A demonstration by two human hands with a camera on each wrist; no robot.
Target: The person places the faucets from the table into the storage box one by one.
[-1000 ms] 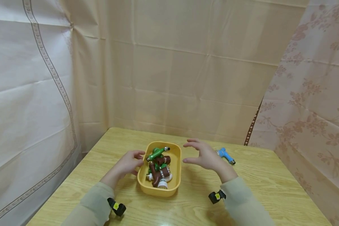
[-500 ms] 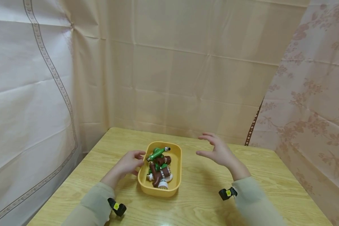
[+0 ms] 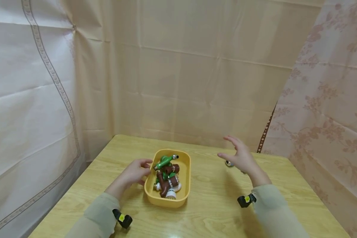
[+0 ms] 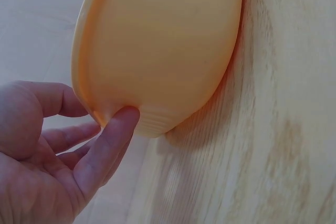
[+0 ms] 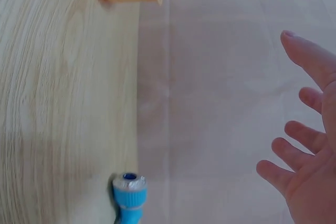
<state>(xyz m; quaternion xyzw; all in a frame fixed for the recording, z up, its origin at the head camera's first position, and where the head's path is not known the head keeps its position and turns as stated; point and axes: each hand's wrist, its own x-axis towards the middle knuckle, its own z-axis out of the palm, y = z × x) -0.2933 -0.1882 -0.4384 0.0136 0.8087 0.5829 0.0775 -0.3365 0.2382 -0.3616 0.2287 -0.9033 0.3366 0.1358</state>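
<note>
My left hand [image 3: 136, 172] rests at the left side of a yellow plastic basket [image 3: 187, 172]. In the left wrist view, one finger lies against the basket's outer wall [image 4: 163, 40] and the others reach its rim. Inside are several taps: a green tap [image 3: 163, 162] on top, a brown tap [image 3: 163, 188] and a white tap [image 3: 171, 194]. My right hand [image 3: 244, 158] hovers over the right side of the table, fingers spread, holding nothing. Beneath it lies a blue tap [image 3: 228, 163], mostly hidden in the head view; its ribbed end [image 5: 130, 196] shows in the right wrist view.
The basket stands on a light wood-grain table [image 3: 208, 215]. A beige cloth [image 3: 178, 82] hangs behind the table's far edge, with a white cloth [image 3: 32, 115] at left and a flowered cloth [image 3: 330, 99] at right.
My right hand has moved away from the basket to the right, and now covers most of the blue tap. My left hand stays at the basket, and the basket's contents look unchanged.
</note>
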